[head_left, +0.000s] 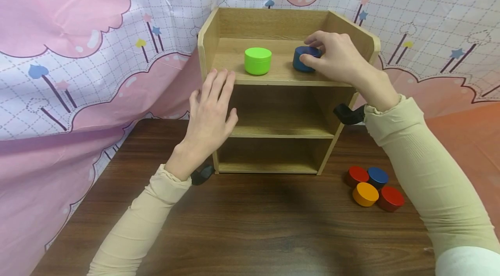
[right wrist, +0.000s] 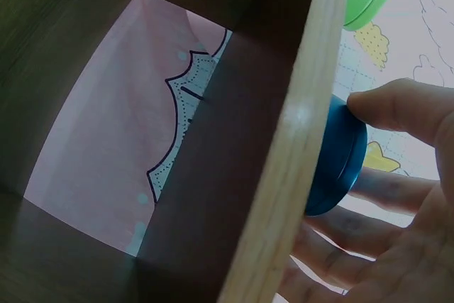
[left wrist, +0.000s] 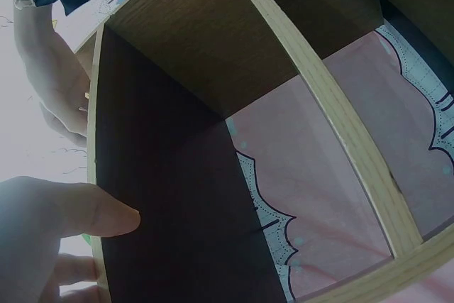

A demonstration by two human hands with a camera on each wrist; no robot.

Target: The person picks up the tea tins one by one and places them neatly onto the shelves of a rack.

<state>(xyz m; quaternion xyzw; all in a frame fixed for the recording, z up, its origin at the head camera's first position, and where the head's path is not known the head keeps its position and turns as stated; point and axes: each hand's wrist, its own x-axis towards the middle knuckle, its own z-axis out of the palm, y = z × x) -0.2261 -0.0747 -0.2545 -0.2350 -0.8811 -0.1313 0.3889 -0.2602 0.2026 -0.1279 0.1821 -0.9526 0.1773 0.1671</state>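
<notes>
On the top board of a small wooden shelf (head_left: 287, 82), my right hand (head_left: 341, 59) grips a blue round lidded tin (head_left: 300, 62). In the right wrist view, the thumb lies against one side of the blue tin (right wrist: 342, 157) and the fingers are around the other. A bright green round tin (head_left: 258, 62) stands upright to its left. My left hand (head_left: 211, 109) is at the shelf's front left, its fingers extended over the top board's edge. The left wrist view shows the thumb (left wrist: 106, 211) below that board and part of the fingers beyond it.
Two red round tins (head_left: 391, 198), a blue one (head_left: 377, 177) and an orange one (head_left: 365, 194) sit grouped on the dark wooden table (head_left: 250, 228), right of the shelf. Behind hangs a patterned cloth (head_left: 164, 80). The shelf has raised side walls and two lower compartments.
</notes>
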